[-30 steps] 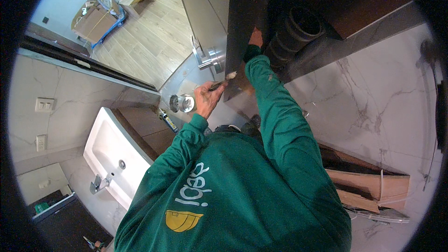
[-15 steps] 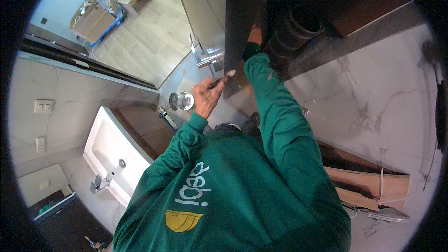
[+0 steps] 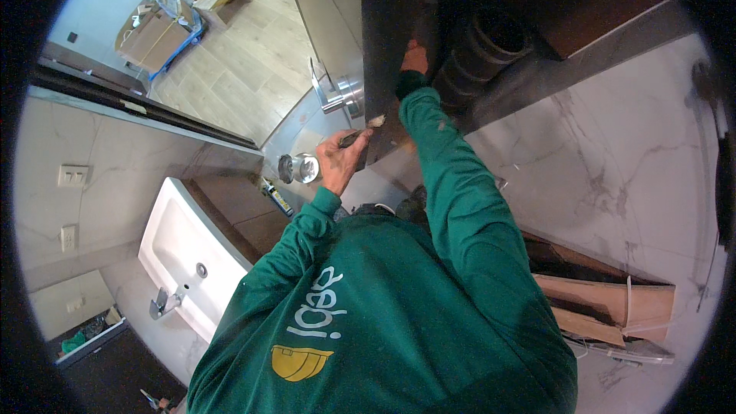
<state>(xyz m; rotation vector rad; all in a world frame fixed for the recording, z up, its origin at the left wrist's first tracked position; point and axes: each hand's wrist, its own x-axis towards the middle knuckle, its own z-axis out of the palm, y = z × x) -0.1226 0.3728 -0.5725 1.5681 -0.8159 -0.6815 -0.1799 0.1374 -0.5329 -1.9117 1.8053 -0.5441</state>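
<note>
A small paintbrush (image 3: 376, 121) with pale bristles is pinched in my left hand (image 3: 341, 159), its dark handle passing between the fingers. The bristle tip is at the lower part of a dark door (image 3: 395, 19), near its edge; whether it touches cannot be made out. Beyond it, my right hand (image 3: 415, 57) reaches up to the door's dark face. Its fingers are mostly lost in shadow. Left of the brush, a metal lever handle (image 3: 333, 98) sticks out from the door. An open tin (image 3: 308, 168) stands on the floor near my left hand, with a round lid (image 3: 286, 168) beside it.
A dark ribbed cylinder (image 3: 483, 54) stands right of my right hand. A sealant tube (image 3: 277, 196) lies near the white washbasin (image 3: 195, 249) at left. Broken cardboard (image 3: 606, 303) rests at lower right. Through the doorway, a cardboard box (image 3: 153, 34) sits on the wooden floor.
The door has shifted slightly left in view. My right hand has moved a little down and left along with it; my left hand and the brush stay almost in place.
</note>
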